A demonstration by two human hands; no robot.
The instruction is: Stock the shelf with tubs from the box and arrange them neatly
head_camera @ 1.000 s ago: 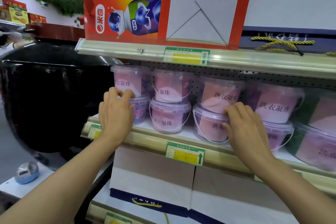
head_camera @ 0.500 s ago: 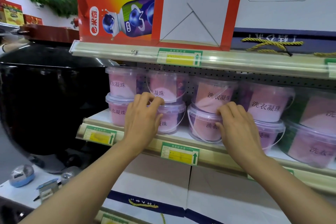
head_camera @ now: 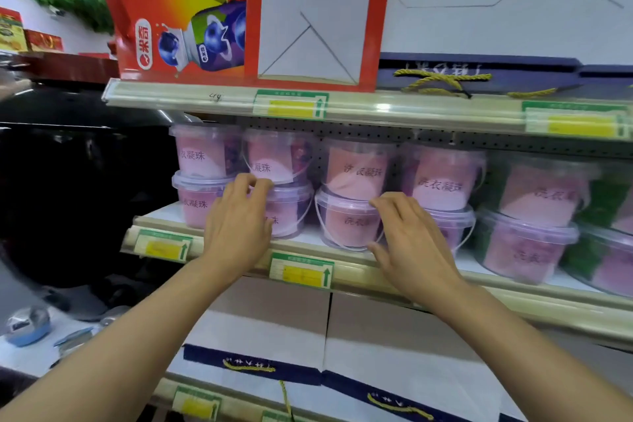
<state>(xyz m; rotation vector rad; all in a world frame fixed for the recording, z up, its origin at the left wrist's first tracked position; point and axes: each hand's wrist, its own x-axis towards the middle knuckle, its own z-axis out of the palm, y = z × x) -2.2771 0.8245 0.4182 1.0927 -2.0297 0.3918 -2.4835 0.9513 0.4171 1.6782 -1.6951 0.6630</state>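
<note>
While both arms reach up to the middle shelf [head_camera: 342,252], the left hand [head_camera: 236,229] lies against the front of the second lower tub [head_camera: 291,212], its fingers curled over the tub's lid edge where the second upper tub [head_camera: 277,158] sits on it — whether they grip or only press, I cannot tell. To the right, the right hand [head_camera: 411,243] cups the right side of the third lower tub [head_camera: 346,219], fingers bent onto its lid rim and thumb low at its base. Tubs stand in stacks of two along this shelf: a leftmost pair [head_camera: 202,178] at the far left end, a third upper tub [head_camera: 359,168] above the right hand, and more pink tubs [head_camera: 527,216] further right, all clear plastic with pink labels. Green-and-yellow price tags [head_camera: 301,272] line the near shelf lip. Above sits a red carton [head_camera: 191,17]; below, white boxes [head_camera: 274,329] with navy bands.
</note>
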